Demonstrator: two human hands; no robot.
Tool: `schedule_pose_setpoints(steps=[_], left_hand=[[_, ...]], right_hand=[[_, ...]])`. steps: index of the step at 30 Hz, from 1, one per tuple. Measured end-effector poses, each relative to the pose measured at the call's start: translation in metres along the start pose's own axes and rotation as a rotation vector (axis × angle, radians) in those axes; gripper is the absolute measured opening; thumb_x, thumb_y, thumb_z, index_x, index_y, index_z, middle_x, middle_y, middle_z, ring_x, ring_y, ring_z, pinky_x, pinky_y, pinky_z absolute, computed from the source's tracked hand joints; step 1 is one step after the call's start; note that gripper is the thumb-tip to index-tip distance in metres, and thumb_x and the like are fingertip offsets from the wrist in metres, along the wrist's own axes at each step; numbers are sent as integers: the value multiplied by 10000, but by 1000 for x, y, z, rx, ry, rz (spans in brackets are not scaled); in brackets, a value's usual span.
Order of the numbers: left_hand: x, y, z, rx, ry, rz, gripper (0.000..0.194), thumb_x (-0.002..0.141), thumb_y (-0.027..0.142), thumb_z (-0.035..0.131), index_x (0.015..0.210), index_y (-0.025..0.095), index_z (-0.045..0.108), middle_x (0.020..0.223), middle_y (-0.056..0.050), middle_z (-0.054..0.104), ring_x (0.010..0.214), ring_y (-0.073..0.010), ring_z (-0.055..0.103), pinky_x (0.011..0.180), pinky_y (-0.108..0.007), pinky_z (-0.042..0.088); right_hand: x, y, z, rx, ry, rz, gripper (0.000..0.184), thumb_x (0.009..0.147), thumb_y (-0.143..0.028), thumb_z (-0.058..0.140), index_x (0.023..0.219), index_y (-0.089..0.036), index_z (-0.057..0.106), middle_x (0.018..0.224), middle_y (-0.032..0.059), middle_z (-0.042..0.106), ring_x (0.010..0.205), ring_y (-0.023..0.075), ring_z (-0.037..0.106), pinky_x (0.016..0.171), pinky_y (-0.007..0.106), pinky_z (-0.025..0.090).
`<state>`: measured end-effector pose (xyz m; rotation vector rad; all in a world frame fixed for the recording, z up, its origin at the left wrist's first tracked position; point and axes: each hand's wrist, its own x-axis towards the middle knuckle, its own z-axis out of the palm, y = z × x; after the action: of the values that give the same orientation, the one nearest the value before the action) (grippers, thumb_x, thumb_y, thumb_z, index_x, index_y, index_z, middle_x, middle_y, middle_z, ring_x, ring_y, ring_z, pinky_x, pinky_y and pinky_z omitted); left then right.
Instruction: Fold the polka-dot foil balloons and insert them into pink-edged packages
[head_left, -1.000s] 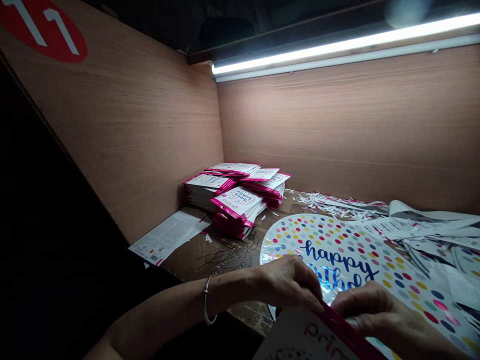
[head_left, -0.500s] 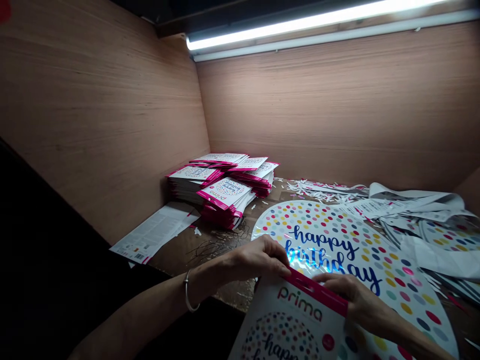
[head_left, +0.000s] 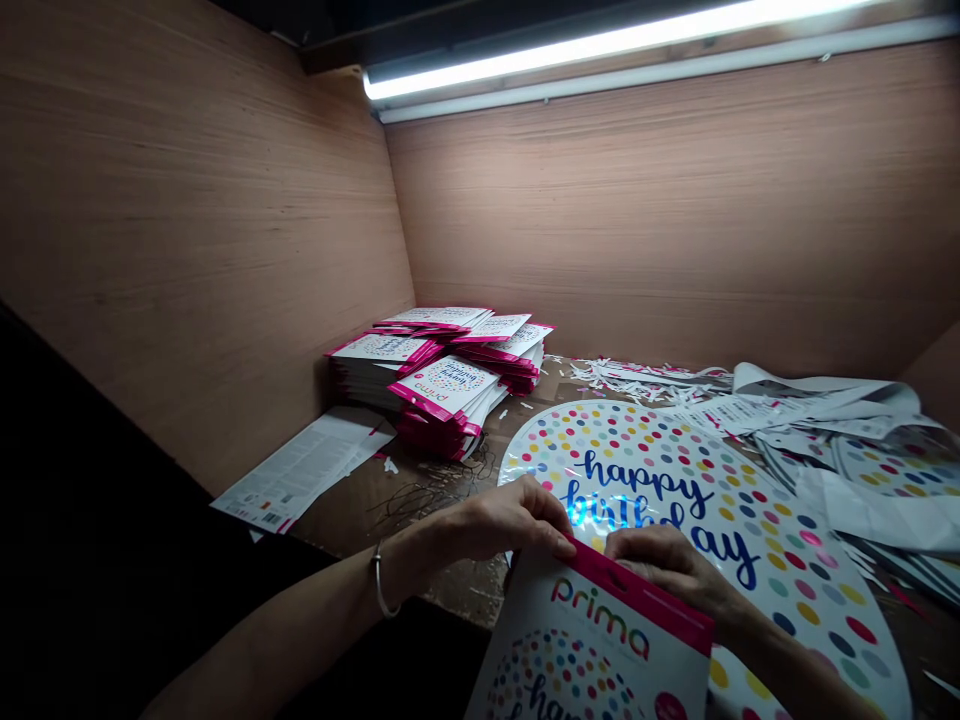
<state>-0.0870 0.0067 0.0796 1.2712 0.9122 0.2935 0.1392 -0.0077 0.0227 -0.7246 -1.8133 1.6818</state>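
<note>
A white cardboard package point(head_left: 592, 670) with a pink top band, "prima" lettering and a dotted "happy" print is held up at the table's front edge. My left hand point(head_left: 525, 520) pinches its top left corner, thumb in front. Along the top edge, close to the hang hole, my right hand point(head_left: 675, 570) has its fingers curled in; the fingertips are partly hidden behind the band. Behind both hands a flat, round foil balloon point(head_left: 637, 440) with coloured dots and "happy birthday" lettering lies on the table, partly covered by the package and my right hand.
Piles of similar pink-and-white packages point(head_left: 442, 385) stand at the back left. Loose printed cards point(head_left: 300, 475) lie by the left wall point(head_left: 187, 250). White paper scraps point(head_left: 622, 380) and more foil sheets point(head_left: 892, 465) cover the back right. A lit tube point(head_left: 600, 45) hangs above.
My right hand has shifted left along the package's top edge, from near the right corner toward the hang hole. The left hand keeps its pinch. The package has tilted slightly and shifted right.
</note>
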Motion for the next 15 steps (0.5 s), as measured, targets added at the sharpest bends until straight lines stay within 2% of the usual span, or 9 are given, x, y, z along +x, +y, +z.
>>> schedule_pose_setpoints(steps=[4,9,13,15], left_hand=[[-2,-1,-5,29,-46,-13,293,581,353,750,732,107,699,581,0,597,516,-91,495,514,-200,366],[0,-8,-8,6,-23,6,258,581,317,751,724,109,698,578,20,584,514,-71,469,507,-181,355],[0,-8,-7,17,-17,19,254,572,312,743,703,100,693,542,27,551,496,-65,434,483,-181,326],[0,-7,-7,7,-17,20,249,571,311,740,695,100,690,543,27,549,495,-63,429,473,-178,309]], right_hand=[[-2,4,4,127,-79,30,258,806,-398,592,803,-164,699,684,10,561,588,105,455,531,219,358],[-6,11,3,222,3,127,236,770,-364,637,907,-197,732,772,41,640,627,127,510,581,241,406],[-2,8,3,274,-19,129,232,760,-376,642,837,-182,742,765,49,645,589,108,495,546,230,380],[0,4,3,277,-18,116,214,733,-363,658,779,-168,733,698,32,623,555,96,472,525,221,358]])
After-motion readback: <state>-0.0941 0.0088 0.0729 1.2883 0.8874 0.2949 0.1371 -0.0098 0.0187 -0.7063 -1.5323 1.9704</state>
